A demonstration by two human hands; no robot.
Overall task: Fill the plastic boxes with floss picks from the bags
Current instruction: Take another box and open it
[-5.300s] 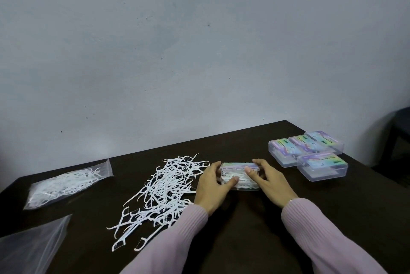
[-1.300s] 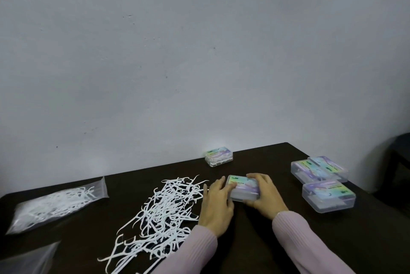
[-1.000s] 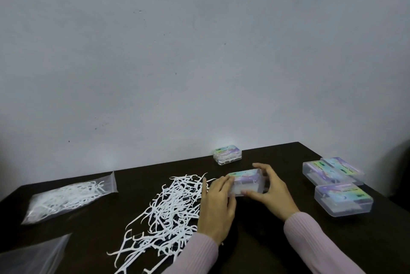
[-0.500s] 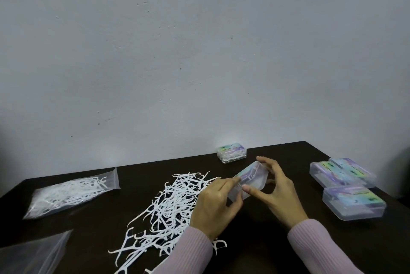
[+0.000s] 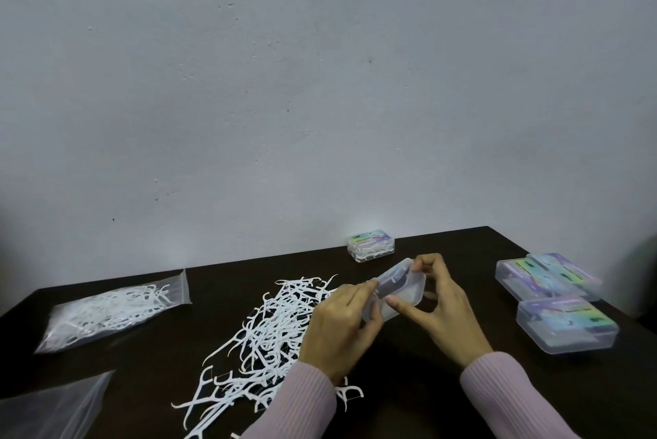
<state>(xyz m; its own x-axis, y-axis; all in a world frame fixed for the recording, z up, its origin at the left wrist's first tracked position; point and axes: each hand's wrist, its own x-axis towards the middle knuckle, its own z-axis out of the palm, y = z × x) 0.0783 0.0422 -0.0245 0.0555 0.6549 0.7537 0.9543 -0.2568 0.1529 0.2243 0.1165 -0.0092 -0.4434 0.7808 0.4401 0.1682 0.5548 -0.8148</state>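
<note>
- Box [image 5: 400, 291] sits tilted between both hands above the table [image 5: 409, 385], lid cracked open, long axis running left-near to right-far.
- Left hand [image 5: 341, 328] grips its near end; right hand [image 5: 441, 307] pinches the far rim.
- Loose floss picks [image 5: 270, 328] lie just left, nearest the left hand.

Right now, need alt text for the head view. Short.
Two hands in pink sleeves, the left hand and right hand, hold a small clear plastic box tilted above a dark table, its lid partly open. Loose white floss picks lie left of it, beside a bag of floss picks; a filled box sits by the wall, three closed boxes at right.
</note>
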